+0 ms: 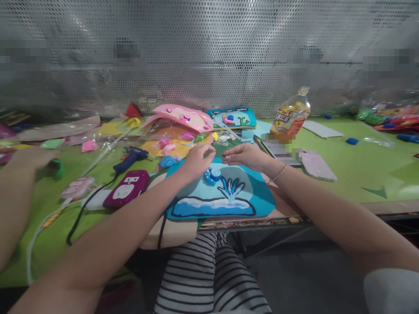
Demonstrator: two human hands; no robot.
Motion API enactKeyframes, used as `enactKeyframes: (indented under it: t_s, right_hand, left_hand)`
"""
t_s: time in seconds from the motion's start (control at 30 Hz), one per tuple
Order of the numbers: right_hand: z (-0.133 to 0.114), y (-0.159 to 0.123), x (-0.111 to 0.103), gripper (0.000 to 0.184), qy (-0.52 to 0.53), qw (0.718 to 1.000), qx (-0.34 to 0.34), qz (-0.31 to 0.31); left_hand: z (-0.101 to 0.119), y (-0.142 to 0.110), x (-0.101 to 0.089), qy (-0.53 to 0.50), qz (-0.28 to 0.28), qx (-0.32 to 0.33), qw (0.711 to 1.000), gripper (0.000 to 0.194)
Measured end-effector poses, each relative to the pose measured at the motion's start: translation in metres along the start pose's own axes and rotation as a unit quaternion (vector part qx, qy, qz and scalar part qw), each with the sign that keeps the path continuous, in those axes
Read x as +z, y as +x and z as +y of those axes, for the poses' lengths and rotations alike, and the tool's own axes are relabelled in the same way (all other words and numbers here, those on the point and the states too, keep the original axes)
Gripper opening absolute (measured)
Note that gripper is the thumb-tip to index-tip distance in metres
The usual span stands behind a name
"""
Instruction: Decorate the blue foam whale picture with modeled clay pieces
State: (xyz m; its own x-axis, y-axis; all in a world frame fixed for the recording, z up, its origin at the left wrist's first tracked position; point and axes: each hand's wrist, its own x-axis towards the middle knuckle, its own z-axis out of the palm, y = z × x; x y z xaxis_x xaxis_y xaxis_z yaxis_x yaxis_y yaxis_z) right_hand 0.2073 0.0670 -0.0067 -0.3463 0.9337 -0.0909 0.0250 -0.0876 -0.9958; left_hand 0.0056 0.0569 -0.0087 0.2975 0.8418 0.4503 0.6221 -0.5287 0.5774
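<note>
The blue panel (263, 201) lay at the near edge of the worktop (348, 176), with the snail figure (214, 175) on its upper half. Both hands were positioned over the panel's far edge — the left hand (197, 159) with curled fingers, the right hand (246, 156) with fingers narrowly bunched, a gap between them. Whether either gripped anything could not be determined. The glue gun (128, 160) lay beyond the panel's left edge.
</note>
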Motion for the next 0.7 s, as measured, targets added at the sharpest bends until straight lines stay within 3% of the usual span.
enactKeyframes:
  t_s: [0.07, 0.27, 0.37, 0.53, 0.7]
  right_hand:
    - [-0.003, -0.001, 0.002, 0.006, -0.007, 1.000, 0.009, 0.009]
    - [-0.007, -0.004, 0.002, 0.050, -0.142, 0.989, 0.012, 0.029]
    - [-0.008, -0.006, 0.001, 0.059, -0.214, 0.976, -0.011, 0.035]
    - [-0.009, -0.011, 0.007, 0.058, -0.204, 0.975, -0.085, -0.034]
    - [-0.009, -0.013, 0.014, 0.043, -0.158, 0.983, -0.086, -0.048]
  left_hand:
    - [0.000, 0.000, 0.000, -0.003, 0.000, 0.001, 1.000, 0.015]
    - [0.001, -0.001, 0.000, -0.012, -0.005, -0.005, 1.000, 0.014]
    - [0.003, -0.001, -0.001, -0.013, -0.011, -0.006, 1.000, 0.014]
    - [0.014, -0.005, -0.001, -0.047, -0.060, 0.004, 0.997, 0.018]
    - [0.020, -0.009, -0.001, -0.052, -0.086, 0.015, 0.995, 0.025]
